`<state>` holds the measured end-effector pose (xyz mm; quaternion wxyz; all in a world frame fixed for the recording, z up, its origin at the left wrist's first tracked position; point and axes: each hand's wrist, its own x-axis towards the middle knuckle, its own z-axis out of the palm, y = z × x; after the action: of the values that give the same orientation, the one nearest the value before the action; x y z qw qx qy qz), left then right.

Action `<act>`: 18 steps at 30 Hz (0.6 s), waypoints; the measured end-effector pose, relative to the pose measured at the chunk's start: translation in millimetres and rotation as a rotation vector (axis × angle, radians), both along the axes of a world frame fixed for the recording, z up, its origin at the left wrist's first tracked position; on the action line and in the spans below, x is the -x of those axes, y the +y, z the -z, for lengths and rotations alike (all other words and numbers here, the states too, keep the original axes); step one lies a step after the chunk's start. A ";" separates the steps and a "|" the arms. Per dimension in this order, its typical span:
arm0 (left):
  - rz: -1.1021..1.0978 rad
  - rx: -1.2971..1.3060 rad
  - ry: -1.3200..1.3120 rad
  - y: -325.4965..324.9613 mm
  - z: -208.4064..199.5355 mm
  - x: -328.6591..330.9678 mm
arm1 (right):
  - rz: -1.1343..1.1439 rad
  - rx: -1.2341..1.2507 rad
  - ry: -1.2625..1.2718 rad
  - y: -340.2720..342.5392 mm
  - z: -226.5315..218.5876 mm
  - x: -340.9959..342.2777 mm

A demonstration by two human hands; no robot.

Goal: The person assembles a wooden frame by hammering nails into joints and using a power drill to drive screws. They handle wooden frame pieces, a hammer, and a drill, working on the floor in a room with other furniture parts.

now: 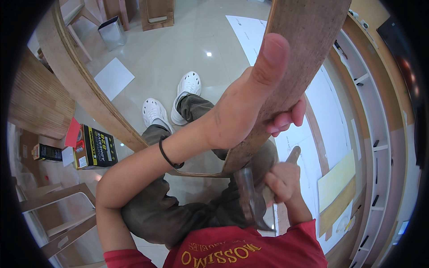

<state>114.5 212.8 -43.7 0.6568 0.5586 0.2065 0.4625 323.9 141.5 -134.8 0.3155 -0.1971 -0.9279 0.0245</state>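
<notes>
My left hand grips a broad bent plywood piece, thumb lying along its face and fingers curled round the far edge. The piece bends near my knees and runs on to the upper left as a long curved strip. In my right hand is a claw hammer, held by its wooden handle close to the head. Its metal head is beside the bend of the plywood, over my lap; whether they touch, I cannot tell.
A black and yellow adhesive tin stands at left, near wooden chair frames. A metal can and a white sheet are on the floor. Large drawings lie at right before a long white shelf.
</notes>
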 end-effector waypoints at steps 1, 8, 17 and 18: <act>0.009 -0.007 -0.009 -1.0 0.6 1.0 | -0.047 -0.022 0.036 -4.9 1.5 -0.7; -0.005 -0.024 -0.029 -4.8 2.8 -0.7 | 0.205 -0.065 -0.056 2.0 -5.9 14.2; -0.009 -0.070 -0.012 -8.4 7.2 -3.7 | 0.142 -0.162 -0.136 -30.3 -8.3 5.5; 0.003 -0.080 -0.074 -4.4 12.8 -2.8 | 0.172 -0.144 -0.153 -29.5 -7.9 6.7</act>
<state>117.4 208.4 -56.6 0.6417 0.5675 0.1626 0.4896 317.2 111.9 -126.9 0.2581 -0.2540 -0.9283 -0.0844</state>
